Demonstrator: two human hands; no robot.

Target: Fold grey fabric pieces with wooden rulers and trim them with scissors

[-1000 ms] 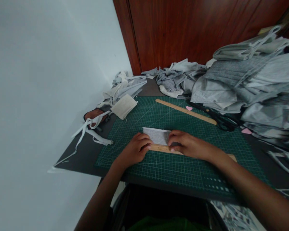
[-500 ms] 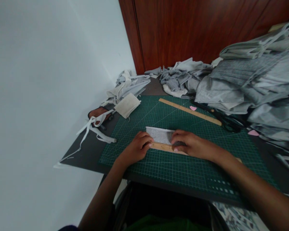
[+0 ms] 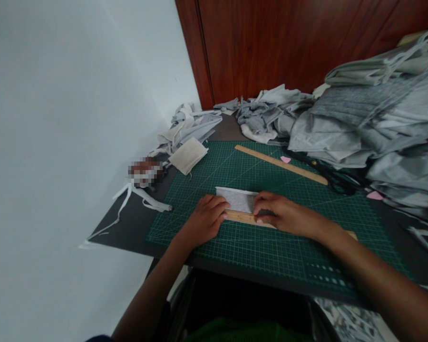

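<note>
A small grey fabric piece point(image 3: 239, 199) with a pale upper edge lies on the green cutting mat point(image 3: 264, 251). Along its near edge runs a wooden ruler point(image 3: 240, 217), partly covered by my hands. My left hand point(image 3: 209, 216) grips the left end of fabric and ruler, fingers curled over the cloth and thumb by the ruler. At the right end, my right hand point(image 3: 276, 211) is closed on the fabric, its fingers on top and its thumb against the ruler. The ruler's right part passes beneath my right forearm.
Beyond the fabric lie a second wooden ruler point(image 3: 281, 164), black scissors point(image 3: 328, 173) and a pink scrap point(image 3: 286, 159). A folded cream cloth point(image 3: 189, 156) rests at the mat's left corner. Grey cloth point(image 3: 364, 114) is heaped at right. A white wall point(image 3: 74, 142) borders the left side.
My left hand's fingers have shifted slightly right over the fabric's left end, lying flatter on it. My right hand stays in nearly the same place.
</note>
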